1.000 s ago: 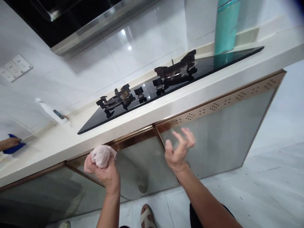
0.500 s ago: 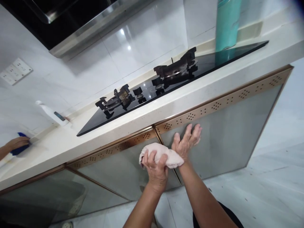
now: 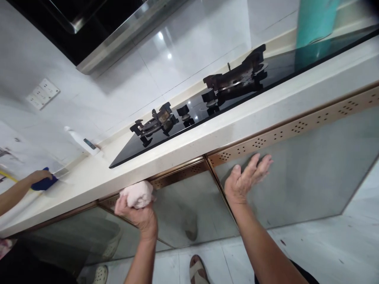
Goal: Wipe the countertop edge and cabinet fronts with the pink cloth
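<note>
A folded pale pink cloth (image 3: 137, 195) is gripped in my left hand (image 3: 141, 217), pressed against the perforated copper-coloured strip (image 3: 180, 174) along the top of the left cabinet door, just under the counter edge. My right hand (image 3: 247, 179) lies spread on the glass cabinet door (image 3: 308, 169) to the right, fingers apart and nothing in them. The fingertips rest just below that door's perforated strip. Part of my left hand's grip is hidden behind the cloth.
Above the doors, a black gas hob (image 3: 195, 118) sits on the white counter (image 3: 89, 169). A turquoise container (image 3: 315, 23) stands at its right end, a white handheld device (image 3: 81, 141) by the wall. Another person's hand (image 3: 40, 176) holds a blue cloth (image 3: 45, 183) at far left.
My left hand has moved the pink cloth left and slightly up, away from my right wrist. My right hand stays spread on the door. The view has shifted to the left.
</note>
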A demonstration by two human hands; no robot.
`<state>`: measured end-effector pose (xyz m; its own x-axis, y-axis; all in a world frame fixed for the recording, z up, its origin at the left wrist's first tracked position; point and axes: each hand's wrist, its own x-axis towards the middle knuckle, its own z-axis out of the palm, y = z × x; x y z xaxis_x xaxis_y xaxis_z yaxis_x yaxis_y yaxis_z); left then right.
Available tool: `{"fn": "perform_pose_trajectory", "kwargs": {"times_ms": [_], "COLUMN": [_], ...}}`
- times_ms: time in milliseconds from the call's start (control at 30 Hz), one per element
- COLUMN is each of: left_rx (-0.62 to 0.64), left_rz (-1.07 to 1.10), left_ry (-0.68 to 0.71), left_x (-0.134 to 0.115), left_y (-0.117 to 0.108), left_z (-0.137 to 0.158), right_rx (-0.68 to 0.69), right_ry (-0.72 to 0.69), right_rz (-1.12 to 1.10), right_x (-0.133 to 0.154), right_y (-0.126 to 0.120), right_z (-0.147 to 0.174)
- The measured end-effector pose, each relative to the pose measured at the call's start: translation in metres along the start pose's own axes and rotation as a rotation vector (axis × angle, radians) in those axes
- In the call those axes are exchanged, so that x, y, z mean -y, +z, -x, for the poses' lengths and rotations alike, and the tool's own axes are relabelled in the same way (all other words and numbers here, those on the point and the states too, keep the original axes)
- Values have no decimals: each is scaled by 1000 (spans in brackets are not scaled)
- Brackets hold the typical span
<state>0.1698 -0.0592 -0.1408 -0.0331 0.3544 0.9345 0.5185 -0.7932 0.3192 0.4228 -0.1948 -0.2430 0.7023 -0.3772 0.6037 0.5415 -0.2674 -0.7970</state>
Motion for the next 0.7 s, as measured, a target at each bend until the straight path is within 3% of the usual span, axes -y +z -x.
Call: {"fn": "perform_pose_trajectory", "kwargs": {"times_ms": [100,167,333,400,467,567,700], "left_rx": [-78,-57,175,253,273,287,273], "left_rz": [11,34,106,83,59,61,4], "left_ry": [29,84,411,546,592,585,480], "left_x": [-31,-50,-66,-65,-60,-42,5], "left_y": [20,29,38,39,37,27,-3], "left_z": [34,54,104,121,132,134,114], "right_rx": [42,59,52,58,71,88,97], "right_ry": [-21,-57,-107,-115,-135,-153,-222], "right_rz": [5,13,24,21,12,-13,-96], "right_x": [3,5,3,1,0,0,13], "right_y": [-2,-3,-3,-5,-8,-14,-18], "right_z": [1,2,6,6,5,3,8]}}
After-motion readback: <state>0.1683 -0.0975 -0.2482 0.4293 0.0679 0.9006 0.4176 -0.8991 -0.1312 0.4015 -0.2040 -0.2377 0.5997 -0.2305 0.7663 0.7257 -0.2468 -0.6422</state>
